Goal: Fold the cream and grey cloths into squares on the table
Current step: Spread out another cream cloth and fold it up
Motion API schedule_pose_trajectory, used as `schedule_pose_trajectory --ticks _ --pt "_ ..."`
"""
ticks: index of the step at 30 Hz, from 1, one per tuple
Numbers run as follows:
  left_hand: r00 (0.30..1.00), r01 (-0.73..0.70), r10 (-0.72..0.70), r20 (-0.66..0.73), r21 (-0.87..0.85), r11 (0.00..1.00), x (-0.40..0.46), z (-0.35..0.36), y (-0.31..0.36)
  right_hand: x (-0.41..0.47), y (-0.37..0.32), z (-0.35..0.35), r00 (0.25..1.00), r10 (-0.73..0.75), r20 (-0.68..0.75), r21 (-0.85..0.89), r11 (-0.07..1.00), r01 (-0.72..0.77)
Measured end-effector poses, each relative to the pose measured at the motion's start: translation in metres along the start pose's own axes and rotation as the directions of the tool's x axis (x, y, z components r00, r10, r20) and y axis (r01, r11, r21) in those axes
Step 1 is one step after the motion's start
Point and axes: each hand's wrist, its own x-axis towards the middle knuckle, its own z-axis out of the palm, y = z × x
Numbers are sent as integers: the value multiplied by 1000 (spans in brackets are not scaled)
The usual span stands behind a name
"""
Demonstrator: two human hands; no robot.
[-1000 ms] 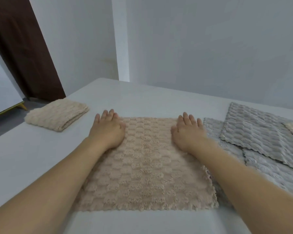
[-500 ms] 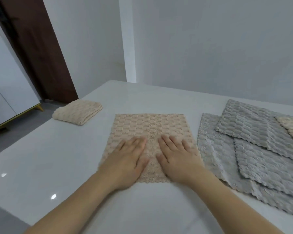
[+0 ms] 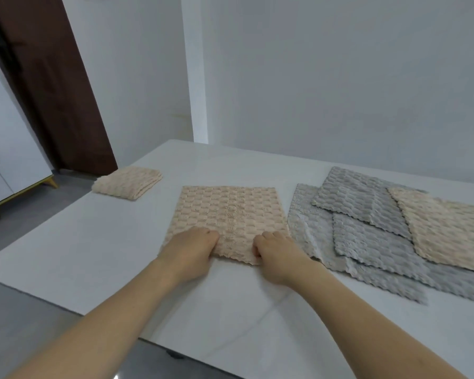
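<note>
- The left hand [image 3: 192, 248] lies knuckles-up on the near left corner of the flat cream waffle-textured cloth [image 3: 230, 214], its fingers curled down onto the near hem. They look closed on that edge, though the fingertips are tucked out of sight.
- The right hand [image 3: 275, 251] mirrors it at the near right corner, fingers bent and pinching the same hem, which bunches slightly between the two hands.
- That cloth is spread open in the middle of the glossy white table [image 3: 93, 242], its far edge lying straight and its right edge just beside the loose pile.
- By my judgement it is light, soft and limp. It will drape wherever it is unsupported, so the two near corners are the sound places to hold, keeping the hem taut while it is carried over to the far edge.
- The plush weave should grip itself, so the layers are unlikely to slide once laid. The smooth tabletop, however, may let the whole piece skate if it is pushed rather than lifted.
- To the right lies the pile of unfolded grey scalloped-edge cloths [image 3: 367, 236], overlapping, with another unfolded cream cloth [image 3: 449, 228] on top.
- Well apart at the far left sits an already folded cream cloth bundle [image 3: 126, 181].
</note>
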Motion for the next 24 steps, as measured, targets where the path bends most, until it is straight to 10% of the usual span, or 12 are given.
schedule_pose_trajectory --ticks 4,10,24 --pt "989 99 -83 122 -134 986 0 -6 -4 4 18 -16 985 108 132 272 952 -140" --pt "983 133 -143 -118 -89 987 18 -19 -38 34 54 -46 963 240 122 590 763 -264" --pt "901 289 -322 -290 -152 945 163 32 -115 188 98 9 896 354 -268 443 871 -212"
